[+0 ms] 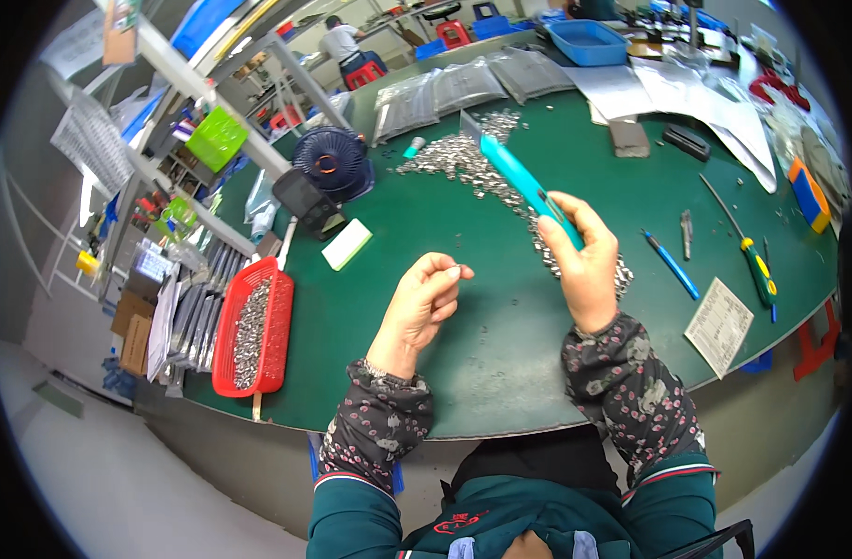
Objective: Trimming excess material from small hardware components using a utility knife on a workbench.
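Over the dark green, flat-topped desk, the left hand is curled, thumb near forefinger; whether it pinches something small, I cannot tell. The right hand grasps a long turquoise tool with a flat metal blade, held up before a scattered heap of small silver metal parts, with flat grey plastic bags lying beyond.

A turquoise cutter tilts, its blade extended.
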Demonstrator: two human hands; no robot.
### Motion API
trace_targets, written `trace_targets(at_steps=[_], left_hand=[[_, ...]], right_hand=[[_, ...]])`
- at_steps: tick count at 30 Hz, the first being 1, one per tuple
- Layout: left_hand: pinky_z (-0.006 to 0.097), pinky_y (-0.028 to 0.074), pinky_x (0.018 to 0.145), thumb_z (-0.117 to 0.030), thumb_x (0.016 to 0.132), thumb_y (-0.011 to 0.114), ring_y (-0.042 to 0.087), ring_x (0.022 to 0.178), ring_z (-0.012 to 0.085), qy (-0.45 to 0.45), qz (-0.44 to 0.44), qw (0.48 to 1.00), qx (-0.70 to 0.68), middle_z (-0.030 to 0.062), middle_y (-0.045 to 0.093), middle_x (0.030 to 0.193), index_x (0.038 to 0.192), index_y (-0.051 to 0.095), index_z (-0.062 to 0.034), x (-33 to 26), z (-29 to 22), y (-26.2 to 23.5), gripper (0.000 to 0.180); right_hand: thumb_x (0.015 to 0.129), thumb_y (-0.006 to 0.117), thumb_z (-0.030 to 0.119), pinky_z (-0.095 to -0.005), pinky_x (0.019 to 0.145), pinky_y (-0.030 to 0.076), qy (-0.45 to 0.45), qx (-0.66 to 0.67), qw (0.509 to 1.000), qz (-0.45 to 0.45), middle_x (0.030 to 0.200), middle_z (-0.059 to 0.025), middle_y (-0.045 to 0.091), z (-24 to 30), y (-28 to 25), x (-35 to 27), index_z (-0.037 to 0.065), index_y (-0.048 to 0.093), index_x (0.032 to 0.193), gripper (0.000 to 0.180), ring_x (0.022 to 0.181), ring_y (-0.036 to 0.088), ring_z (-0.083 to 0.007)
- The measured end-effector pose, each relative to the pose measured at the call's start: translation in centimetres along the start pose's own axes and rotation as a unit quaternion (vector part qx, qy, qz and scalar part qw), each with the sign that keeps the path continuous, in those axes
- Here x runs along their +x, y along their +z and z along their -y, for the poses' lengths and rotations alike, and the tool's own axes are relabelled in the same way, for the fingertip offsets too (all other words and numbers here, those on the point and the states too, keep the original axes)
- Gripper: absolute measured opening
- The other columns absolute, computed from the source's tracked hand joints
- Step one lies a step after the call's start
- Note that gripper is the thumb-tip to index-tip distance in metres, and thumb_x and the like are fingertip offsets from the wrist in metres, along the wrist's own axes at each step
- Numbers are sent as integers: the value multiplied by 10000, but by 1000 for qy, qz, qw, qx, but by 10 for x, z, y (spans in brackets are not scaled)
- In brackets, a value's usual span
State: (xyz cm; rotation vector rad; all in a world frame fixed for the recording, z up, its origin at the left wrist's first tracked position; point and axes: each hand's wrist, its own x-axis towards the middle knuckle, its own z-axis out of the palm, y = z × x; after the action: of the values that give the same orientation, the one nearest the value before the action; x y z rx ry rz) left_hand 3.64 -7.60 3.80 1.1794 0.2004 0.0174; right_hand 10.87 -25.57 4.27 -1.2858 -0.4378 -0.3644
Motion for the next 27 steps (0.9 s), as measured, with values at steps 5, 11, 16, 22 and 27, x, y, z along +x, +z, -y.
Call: trace_targets(at_steps=[5, 11, 16, 22, 27], left_hand=[[132, 259, 358, -69, 834, 523, 331, 465, 20, 90, -52, 990, -97, 43, 533, 780, 927, 508, -51, -10, 6, -52, 96], [141, 259, 374, -112, 855, 503, 339, 484, 28, 103, -49, 982, -151, 23, 502, 760, 960, 534, -42, -10, 13, -78, 130], [144, 262, 378, -118, 863, 488, 343, 492, 33, 91, -30, 982, -165, 20, 496, 759, 963, 533, -32, -6, 15, -86, 139], [146, 251, 370, -103, 861, 479, 338, 488, 42, 82, -3, 978, -192, 23, 498, 757, 957, 529, -22, -8, 13, -85, 135], [144, 252, 366, -109, 858, 492, 342, 481, 35, 88, -19, 981, -173, 20, 496, 734, 922, 536, -27, -9, 13, -80, 114]], right_hand=[[709, 645, 129, -270, 634, 443, 15, -101, 981, 162, 796, -97, 603, -13, 9, -14, 0, 589, 930, 262, 695, 570, -161], [690, 654, 197, -307, 622, 454, 10, -175, 937, 301, 793, -124, 598, -12, 15, -24, 22, 602, 900, 279, 691, 590, -237], [693, 657, 198, -300, 616, 454, 35, -196, 925, 324, 772, -120, 597, -18, 17, -25, 16, 601, 907, 286, 689, 591, -229], [705, 651, 190, -282, 613, 452, 84, -192, 913, 349, 763, -126, 604, -19, 17, -27, 5, 601, 902, 275, 672, 590, -193], [706, 648, 191, -276, 615, 448, 118, -171, 908, 363, 747, -122, 607, -20, 17, -27, 4, 604, 898, 271, 670, 586, -174]])
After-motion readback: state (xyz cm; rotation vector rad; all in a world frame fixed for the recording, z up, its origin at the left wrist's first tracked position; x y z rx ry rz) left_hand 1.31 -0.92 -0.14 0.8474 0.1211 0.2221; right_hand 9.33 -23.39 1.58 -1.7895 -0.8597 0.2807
